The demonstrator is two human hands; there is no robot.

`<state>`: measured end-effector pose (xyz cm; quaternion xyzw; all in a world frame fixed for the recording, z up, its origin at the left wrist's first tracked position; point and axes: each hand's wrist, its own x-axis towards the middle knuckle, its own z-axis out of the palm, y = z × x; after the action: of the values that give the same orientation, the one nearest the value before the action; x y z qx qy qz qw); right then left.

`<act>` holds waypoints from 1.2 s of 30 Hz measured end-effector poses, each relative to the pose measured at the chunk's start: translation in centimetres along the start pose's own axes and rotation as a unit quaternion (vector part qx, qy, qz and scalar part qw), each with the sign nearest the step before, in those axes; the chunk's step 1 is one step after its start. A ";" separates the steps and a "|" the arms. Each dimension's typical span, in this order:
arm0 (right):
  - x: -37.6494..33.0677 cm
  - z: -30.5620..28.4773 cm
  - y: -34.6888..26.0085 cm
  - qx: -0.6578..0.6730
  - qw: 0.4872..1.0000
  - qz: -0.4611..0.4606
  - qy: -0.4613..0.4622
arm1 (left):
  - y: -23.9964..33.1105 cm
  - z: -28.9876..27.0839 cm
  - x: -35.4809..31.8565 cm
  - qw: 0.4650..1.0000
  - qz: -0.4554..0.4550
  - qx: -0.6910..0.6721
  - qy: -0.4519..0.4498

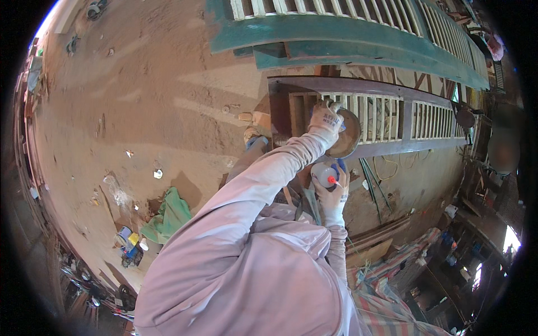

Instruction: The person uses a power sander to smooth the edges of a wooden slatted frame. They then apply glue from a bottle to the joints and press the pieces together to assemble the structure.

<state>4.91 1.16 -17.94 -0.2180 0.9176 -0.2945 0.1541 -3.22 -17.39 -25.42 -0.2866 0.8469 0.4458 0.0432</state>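
A white work glove covers my left hand (327, 119), which reaches over the slatted wooden panel (403, 147) with its fingers curled. Against its thumb side is a round, shallow brown bowl (348, 134); the hand appears to grip its rim, though the contact is partly hidden. Closer to my body, my gloved right hand (334, 197) is wrapped round a whitish plastic bottle (322, 174) with a red cap (332, 180). The bottle is just below the bowl in the head view. The panel has a dark purple-brown frame and pale slats.
Beyond the panel lies a larger green-framed slatted panel (336, 36). Thin rods (372, 187) and wooden boards (378, 238) are on the ground to the right, near a striped sheet (386, 291). A green cloth (168, 215) lies left. Another person (504, 145) is at far right.
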 end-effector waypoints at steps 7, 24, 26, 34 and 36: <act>1.9 2.0 0.7 0.022 0.999 -0.001 -0.034 | -2.6 -2.9 -4.6 0.973 0.104 -0.037 0.204; 0.8 1.6 0.8 0.013 1.000 -0.008 0.010 | -14.6 -9.1 -0.2 0.926 -0.268 -0.116 0.239; 0.8 1.6 1.0 0.018 1.000 -0.004 0.003 | -15.0 -9.3 -0.1 0.924 -0.262 -0.118 0.251; 0.8 1.6 0.5 0.050 0.998 0.033 0.006 | -16.6 -7.6 -0.9 0.923 -0.238 -0.142 0.267; 0.6 1.5 0.6 0.044 0.999 0.013 0.013 | -16.4 -8.1 -0.2 0.927 -0.237 -0.139 0.256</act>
<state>4.81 0.59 -19.59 -0.1948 0.9087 -0.3351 0.1551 7.01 -30.82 -32.51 -0.5864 0.6661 0.4474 -0.1111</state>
